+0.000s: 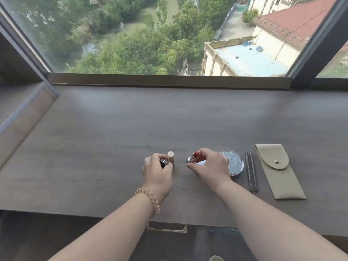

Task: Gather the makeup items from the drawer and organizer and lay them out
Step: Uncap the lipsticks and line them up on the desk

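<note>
Near the front edge of the counter (113, 129) a row runs left to right: a small case (164, 162) in the left hand (157, 171), an upright tube (171, 158) just beside it, a lipstick (193, 158) in the right hand (211, 165), a compact (234, 163) partly behind that hand, two pencils (251, 171) side by side, then a pouch (276, 172). A window (150, 34) runs behind the counter; a drawer handle (166, 228) sits below its front edge.

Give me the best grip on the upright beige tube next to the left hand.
Probably pinch the beige tube across its upper body, coming from above and the right. It stands upright on the desk, so its round sides are exposed; the left hand, holding a dark case, crowds its left, while bare desk separates it from the right hand with the red lipstick.
</note>
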Demonstrator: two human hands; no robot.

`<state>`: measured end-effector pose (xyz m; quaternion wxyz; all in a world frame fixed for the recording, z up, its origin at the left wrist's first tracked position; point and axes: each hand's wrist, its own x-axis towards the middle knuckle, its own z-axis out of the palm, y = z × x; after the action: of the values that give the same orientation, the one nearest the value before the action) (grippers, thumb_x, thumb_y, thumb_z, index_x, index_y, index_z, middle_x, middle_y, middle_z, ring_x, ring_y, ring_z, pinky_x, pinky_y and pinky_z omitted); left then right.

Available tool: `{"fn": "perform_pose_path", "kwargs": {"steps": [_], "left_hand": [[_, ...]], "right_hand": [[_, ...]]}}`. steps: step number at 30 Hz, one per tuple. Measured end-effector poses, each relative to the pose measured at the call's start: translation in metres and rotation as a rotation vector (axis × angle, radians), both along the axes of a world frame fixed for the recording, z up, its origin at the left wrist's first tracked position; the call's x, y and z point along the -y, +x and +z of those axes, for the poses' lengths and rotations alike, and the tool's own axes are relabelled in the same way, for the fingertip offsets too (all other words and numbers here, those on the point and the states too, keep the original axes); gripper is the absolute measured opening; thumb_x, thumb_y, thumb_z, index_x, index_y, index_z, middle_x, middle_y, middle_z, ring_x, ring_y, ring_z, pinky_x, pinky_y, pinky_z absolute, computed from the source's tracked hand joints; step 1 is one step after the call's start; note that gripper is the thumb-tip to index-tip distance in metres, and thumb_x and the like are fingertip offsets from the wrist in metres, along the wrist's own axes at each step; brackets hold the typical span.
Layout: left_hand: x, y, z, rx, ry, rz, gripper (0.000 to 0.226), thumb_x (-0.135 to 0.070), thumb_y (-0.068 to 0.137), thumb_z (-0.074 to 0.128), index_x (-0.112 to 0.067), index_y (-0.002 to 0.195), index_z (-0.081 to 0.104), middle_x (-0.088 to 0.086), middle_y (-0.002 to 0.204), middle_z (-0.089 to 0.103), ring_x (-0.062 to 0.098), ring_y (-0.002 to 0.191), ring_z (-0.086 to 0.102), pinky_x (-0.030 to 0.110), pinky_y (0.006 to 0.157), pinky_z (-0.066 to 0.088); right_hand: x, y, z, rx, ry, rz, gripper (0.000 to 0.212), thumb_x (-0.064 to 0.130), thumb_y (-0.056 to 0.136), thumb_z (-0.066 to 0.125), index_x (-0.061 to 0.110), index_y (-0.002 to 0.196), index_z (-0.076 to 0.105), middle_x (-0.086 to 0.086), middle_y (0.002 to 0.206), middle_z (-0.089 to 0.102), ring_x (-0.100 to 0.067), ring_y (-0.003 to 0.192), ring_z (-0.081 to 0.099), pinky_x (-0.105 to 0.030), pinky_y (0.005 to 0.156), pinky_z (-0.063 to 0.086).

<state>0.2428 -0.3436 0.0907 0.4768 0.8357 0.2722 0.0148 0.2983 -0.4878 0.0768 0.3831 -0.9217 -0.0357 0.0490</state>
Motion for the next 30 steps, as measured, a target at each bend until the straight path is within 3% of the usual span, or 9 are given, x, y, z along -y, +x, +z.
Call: {"fn": "perform_pose_path", "kwargs": {"steps": [3,7,12,17,23,30], "left_hand": [[-0.002,-0.006,-0.010,0.058,0.171,-0.084,0.014,-0.024,0.086,0.063,-0.027,0.099,0.064,-0.004,0.102,0.037,0.012,0.096,0.034,0.020,0.091,0.027],[-0.003,-0.006,-0.015,0.139,0.042,-0.100,0.029,-0.010,0.077,0.074,-0.018,0.105,0.069,-0.002,0.095,0.050,0.011,0.084,0.057,0.030,0.089,0.048],[-0.001,-0.001,-0.026,0.203,0.250,-0.164,0.022,-0.010,0.072,0.076,-0.012,0.090,0.064,-0.001,0.085,0.061,0.015,0.079,0.058,0.016,0.072,0.040],[0.004,0.009,-0.036,0.178,0.429,-0.272,0.013,-0.014,0.078,0.068,-0.008,0.085,0.060,0.007,0.083,0.063,0.029,0.080,0.059,0.038,0.068,0.048],[0.004,0.008,-0.051,0.131,0.522,-0.356,0.017,-0.008,0.069,0.072,-0.010,0.079,0.057,0.007,0.077,0.058,0.032,0.066,0.060,0.034,0.052,0.045],[0.003,0.011,-0.051,0.125,0.436,-0.277,0.015,-0.012,0.077,0.066,-0.009,0.091,0.060,0.006,0.095,0.057,0.033,0.080,0.060,0.040,0.068,0.050]], "right_hand": [[-0.005,0.006,-0.009,0.052,-0.102,0.050,0.022,0.040,0.066,0.078,0.030,0.079,0.064,0.017,0.085,0.064,-0.012,0.101,0.055,-0.036,0.106,0.021],[-0.011,0.013,-0.014,0.116,-0.219,0.070,0.028,0.044,0.061,0.080,0.029,0.080,0.069,0.013,0.086,0.057,-0.014,0.114,0.047,-0.034,0.101,0.017],[-0.018,0.021,-0.019,0.106,-0.243,0.120,0.024,0.044,0.062,0.079,0.032,0.079,0.068,0.014,0.097,0.060,-0.012,0.120,0.040,-0.033,0.103,0.013],[-0.019,0.024,-0.028,0.101,-0.294,0.161,0.022,0.044,0.065,0.076,0.032,0.081,0.069,0.013,0.102,0.061,-0.013,0.124,0.038,-0.033,0.103,0.010],[-0.014,0.021,-0.035,0.135,-0.312,0.203,0.020,0.043,0.067,0.075,0.031,0.082,0.069,0.013,0.103,0.061,-0.014,0.128,0.035,-0.032,0.104,0.007],[-0.013,0.018,-0.039,0.163,-0.307,0.207,0.023,0.040,0.067,0.075,0.032,0.087,0.068,0.013,0.104,0.061,-0.015,0.128,0.035,-0.038,0.108,0.010]]}}
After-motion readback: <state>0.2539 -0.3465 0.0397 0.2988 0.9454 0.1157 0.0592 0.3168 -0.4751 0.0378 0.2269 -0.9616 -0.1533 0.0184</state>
